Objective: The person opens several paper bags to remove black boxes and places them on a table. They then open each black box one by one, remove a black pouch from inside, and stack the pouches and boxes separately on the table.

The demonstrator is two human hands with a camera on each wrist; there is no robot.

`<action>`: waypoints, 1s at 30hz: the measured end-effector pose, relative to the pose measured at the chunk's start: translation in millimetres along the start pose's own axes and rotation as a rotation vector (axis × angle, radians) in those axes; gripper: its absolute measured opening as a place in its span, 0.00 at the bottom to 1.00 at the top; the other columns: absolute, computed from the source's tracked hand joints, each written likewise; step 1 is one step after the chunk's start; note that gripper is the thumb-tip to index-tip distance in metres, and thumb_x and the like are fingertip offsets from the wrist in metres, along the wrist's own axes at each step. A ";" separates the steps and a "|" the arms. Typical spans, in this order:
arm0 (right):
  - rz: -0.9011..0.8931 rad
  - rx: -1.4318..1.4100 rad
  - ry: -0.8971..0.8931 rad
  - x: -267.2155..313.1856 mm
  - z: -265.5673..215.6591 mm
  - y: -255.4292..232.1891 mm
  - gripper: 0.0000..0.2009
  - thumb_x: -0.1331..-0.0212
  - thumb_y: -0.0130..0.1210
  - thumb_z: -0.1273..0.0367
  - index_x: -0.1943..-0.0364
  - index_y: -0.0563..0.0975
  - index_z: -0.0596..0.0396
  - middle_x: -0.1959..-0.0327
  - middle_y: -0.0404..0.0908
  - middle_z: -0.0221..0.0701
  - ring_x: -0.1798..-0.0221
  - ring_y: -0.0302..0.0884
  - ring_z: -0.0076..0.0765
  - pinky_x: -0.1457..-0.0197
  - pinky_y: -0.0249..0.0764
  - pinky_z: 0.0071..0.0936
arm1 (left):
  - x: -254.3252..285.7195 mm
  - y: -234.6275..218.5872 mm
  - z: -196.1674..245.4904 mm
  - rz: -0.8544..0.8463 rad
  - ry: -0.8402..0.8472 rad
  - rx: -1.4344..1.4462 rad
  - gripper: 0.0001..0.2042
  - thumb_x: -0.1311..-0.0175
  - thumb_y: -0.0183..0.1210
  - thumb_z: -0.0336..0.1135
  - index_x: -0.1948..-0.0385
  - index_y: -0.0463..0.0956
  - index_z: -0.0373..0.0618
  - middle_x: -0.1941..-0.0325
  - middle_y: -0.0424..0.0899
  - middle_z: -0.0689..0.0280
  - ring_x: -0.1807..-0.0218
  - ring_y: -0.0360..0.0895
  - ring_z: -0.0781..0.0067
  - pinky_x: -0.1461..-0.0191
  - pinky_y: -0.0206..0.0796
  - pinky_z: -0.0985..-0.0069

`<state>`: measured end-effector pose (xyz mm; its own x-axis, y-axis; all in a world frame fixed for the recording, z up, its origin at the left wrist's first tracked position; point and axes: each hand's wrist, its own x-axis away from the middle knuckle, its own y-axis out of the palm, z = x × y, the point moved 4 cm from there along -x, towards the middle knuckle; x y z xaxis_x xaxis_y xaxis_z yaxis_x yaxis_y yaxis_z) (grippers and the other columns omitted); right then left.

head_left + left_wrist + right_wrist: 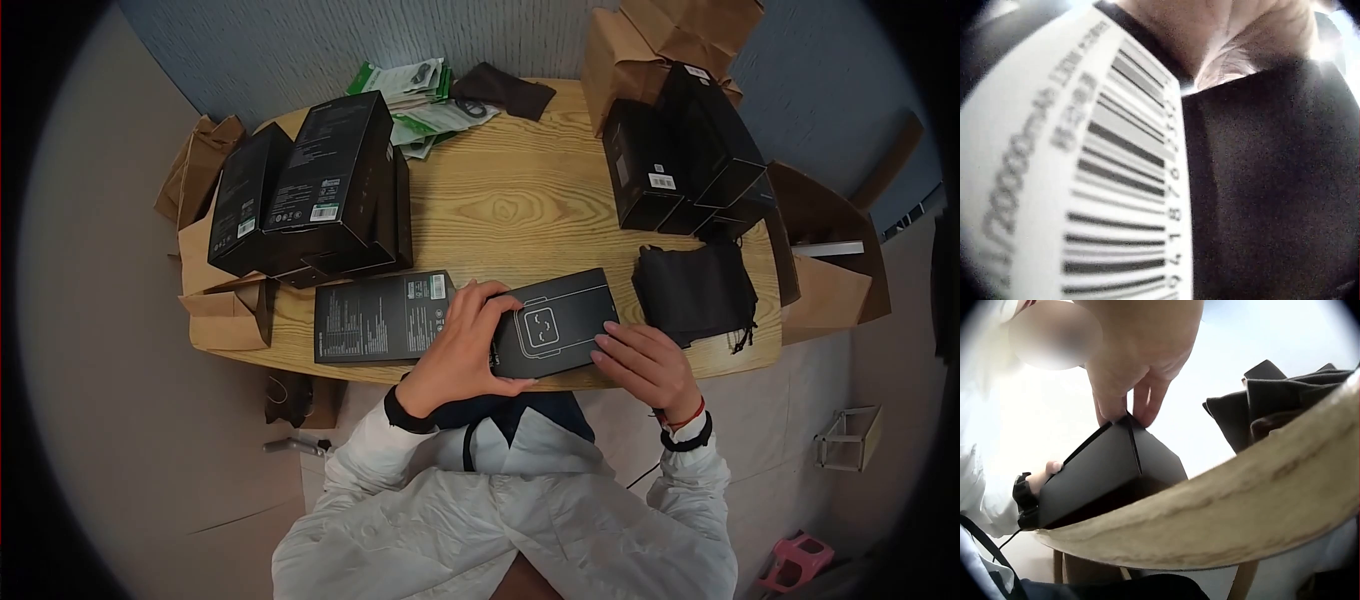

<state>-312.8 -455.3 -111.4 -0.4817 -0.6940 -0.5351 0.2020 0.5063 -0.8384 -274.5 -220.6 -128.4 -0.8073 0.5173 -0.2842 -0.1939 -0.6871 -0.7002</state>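
A black box (570, 318) with a white line drawing lies at the table's front edge. My left hand (465, 345) grips its left end, fingers on top and thumb at the near side. The right hand (650, 370) has its fingers on the box's right end; in the right wrist view that hand (1141, 356) pinches the end of the box (1097, 472) near a thin raised edge. Another black box (375, 318), printed with text, lies under or beside my left wrist. A barcode label (1129, 169) fills much of the left wrist view.
Stacked black boxes (330, 180) stand at the left, more boxes (690, 150) at the back right. Black cloth pouches (695, 290) lie right of my right hand. Green-white packets (410, 90) and a dark cloth (503, 92) lie at the back; brown paper bags (620, 60) stand around.
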 end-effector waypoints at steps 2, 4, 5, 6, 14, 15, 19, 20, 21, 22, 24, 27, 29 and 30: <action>0.049 -0.027 -0.037 -0.7 -1.6 -0.8 0.20 0.57 0.58 0.79 0.53 0.79 0.59 0.47 0.78 0.37 0.43 0.75 0.47 0.46 0.76 0.37 | 0.0 -1.2 0.6 -0.013 0.002 0.046 0.39 0.67 0.74 0.45 0.48 0.65 0.43 0.44 0.63 0.54 0.37 0.56 0.41 0.31 0.49 0.51; 0.030 -0.122 0.257 -9.5 3.5 -2.3 0.20 0.56 0.56 0.80 0.53 0.78 0.59 0.47 0.78 0.38 0.43 0.75 0.48 0.45 0.76 0.37 | 0.5 0.6 -0.4 -0.001 0.024 -0.024 0.39 0.68 0.75 0.44 0.49 0.66 0.43 0.43 0.63 0.54 0.39 0.59 0.44 0.34 0.53 0.55; 0.030 -0.120 0.261 -7.7 3.5 -1.2 0.20 0.56 0.56 0.80 0.53 0.78 0.59 0.47 0.78 0.38 0.43 0.75 0.48 0.45 0.76 0.37 | 0.2 1.4 -0.4 0.010 0.051 -0.097 0.39 0.69 0.76 0.44 0.50 0.66 0.44 0.43 0.63 0.55 0.41 0.61 0.48 0.38 0.57 0.59; -0.007 -0.144 0.307 -4.8 5.9 3.4 0.21 0.54 0.56 0.78 0.51 0.77 0.59 0.45 0.76 0.38 0.43 0.75 0.47 0.45 0.76 0.37 | 0.2 2.5 -0.7 0.008 0.055 -0.095 0.39 0.69 0.76 0.44 0.50 0.66 0.44 0.43 0.63 0.55 0.41 0.61 0.48 0.38 0.57 0.59; 0.130 0.025 0.155 6.1 4.1 18.7 0.18 0.54 0.57 0.78 0.54 0.78 0.63 0.49 0.78 0.41 0.48 0.79 0.49 0.50 0.80 0.33 | -0.5 2.7 -2.2 0.059 0.021 -0.046 0.40 0.69 0.75 0.43 0.48 0.66 0.43 0.45 0.62 0.53 0.42 0.61 0.47 0.38 0.57 0.58; 0.179 0.057 0.116 9.2 3.4 18.1 0.17 0.54 0.57 0.79 0.55 0.79 0.64 0.51 0.79 0.42 0.50 0.80 0.48 0.51 0.80 0.32 | -0.9 1.9 -0.8 0.058 0.020 -0.046 0.40 0.69 0.75 0.43 0.48 0.66 0.43 0.45 0.62 0.53 0.42 0.61 0.47 0.38 0.57 0.58; 0.260 0.096 0.043 19.8 3.7 20.6 0.18 0.55 0.57 0.79 0.55 0.79 0.64 0.51 0.79 0.44 0.52 0.81 0.46 0.51 0.80 0.28 | -4.0 0.6 4.1 -0.012 0.008 -0.063 0.42 0.69 0.74 0.44 0.45 0.64 0.43 0.45 0.62 0.54 0.42 0.60 0.48 0.37 0.56 0.58; 0.259 0.097 0.041 19.1 3.2 17.7 0.18 0.55 0.57 0.79 0.55 0.79 0.64 0.51 0.79 0.44 0.52 0.81 0.46 0.51 0.80 0.28 | -4.2 1.2 4.3 -0.031 0.011 -0.077 0.43 0.69 0.74 0.44 0.44 0.64 0.43 0.44 0.62 0.54 0.42 0.60 0.48 0.37 0.55 0.58; 0.166 0.020 0.156 13.5 5.6 13.8 0.18 0.56 0.58 0.79 0.56 0.79 0.65 0.50 0.78 0.45 0.52 0.80 0.45 0.51 0.79 0.28 | -4.4 1.3 4.3 -0.029 0.010 -0.076 0.43 0.69 0.74 0.44 0.44 0.64 0.43 0.44 0.62 0.54 0.42 0.60 0.48 0.37 0.55 0.58; 0.072 -0.057 0.272 10.7 8.9 13.4 0.18 0.56 0.58 0.79 0.56 0.79 0.65 0.49 0.77 0.46 0.52 0.80 0.45 0.51 0.79 0.27 | -4.7 2.0 5.0 -0.035 0.030 -0.086 0.43 0.68 0.74 0.44 0.44 0.64 0.43 0.44 0.62 0.54 0.41 0.60 0.48 0.37 0.55 0.58; 0.122 -0.027 0.281 7.0 11.8 10.0 0.19 0.54 0.58 0.78 0.53 0.77 0.64 0.48 0.76 0.46 0.51 0.80 0.45 0.51 0.78 0.27 | -5.5 5.2 9.3 -0.046 0.081 -0.035 0.42 0.67 0.74 0.44 0.44 0.65 0.43 0.44 0.62 0.54 0.41 0.60 0.49 0.36 0.55 0.59; 0.346 -0.034 0.309 2.6 11.4 5.4 0.23 0.50 0.60 0.78 0.47 0.73 0.63 0.47 0.76 0.46 0.48 0.78 0.45 0.50 0.76 0.28 | -5.0 12.0 17.6 -0.034 0.109 0.069 0.43 0.68 0.75 0.43 0.44 0.64 0.43 0.43 0.62 0.54 0.39 0.60 0.49 0.35 0.55 0.59; 0.588 -0.525 0.710 20.6 19.4 21.4 0.32 0.51 0.65 0.75 0.39 0.65 0.60 0.47 0.76 0.42 0.44 0.75 0.47 0.45 0.73 0.33 | -2.7 8.3 14.6 0.111 0.077 0.170 0.44 0.68 0.76 0.43 0.43 0.62 0.45 0.43 0.59 0.54 0.38 0.58 0.48 0.34 0.54 0.58; 0.589 -0.525 0.713 20.9 18.6 18.7 0.32 0.51 0.65 0.75 0.39 0.65 0.60 0.47 0.76 0.42 0.44 0.75 0.47 0.45 0.73 0.33 | -1.2 4.6 12.1 0.139 0.075 0.218 0.48 0.70 0.76 0.42 0.40 0.58 0.45 0.41 0.58 0.54 0.38 0.59 0.50 0.35 0.55 0.60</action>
<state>-303.3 -469.8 -140.1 -0.8506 0.1070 -0.5149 0.2549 0.9403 -0.2257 -281.2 -230.5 -123.3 -0.7926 0.4413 -0.4207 -0.2066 -0.8436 -0.4956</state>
